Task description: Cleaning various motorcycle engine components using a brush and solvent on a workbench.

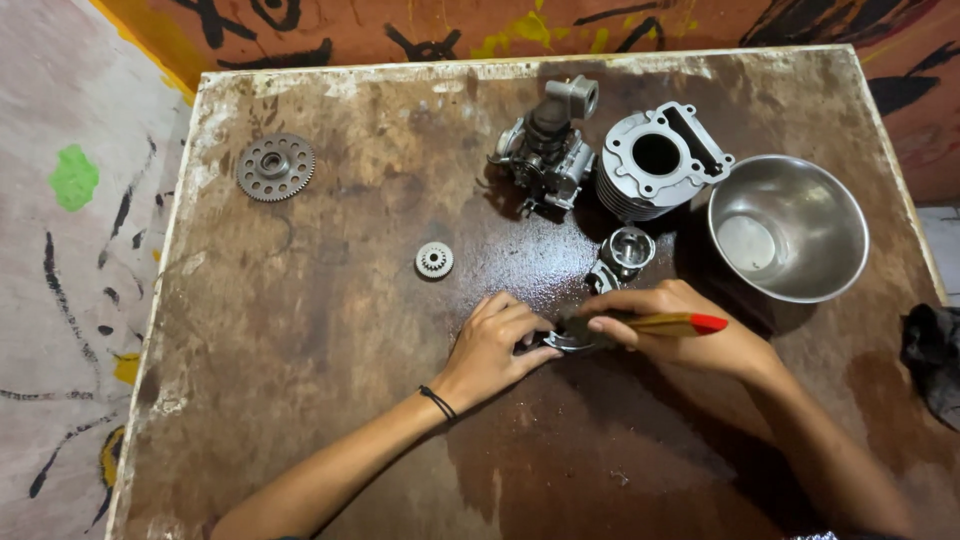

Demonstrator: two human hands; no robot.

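Note:
My left hand (497, 345) pinches a small round metal part (572, 341) against the worn brown table (330, 330). My right hand (680, 325) holds a wooden-handled brush with a red tip (680, 323) and presses its dark bristle end onto that part. Just beyond my fingers stands a piston with its connecting rod (624, 254). The metal part is mostly hidden by both hands.
At the far side stand a carburetor (547, 152), a finned engine cylinder (655, 160) and a steel bowl (790, 228). A large toothed gear (275, 167) lies far left, a small gear (434, 260) mid-table. A dark rag (935, 355) hangs at the right edge.

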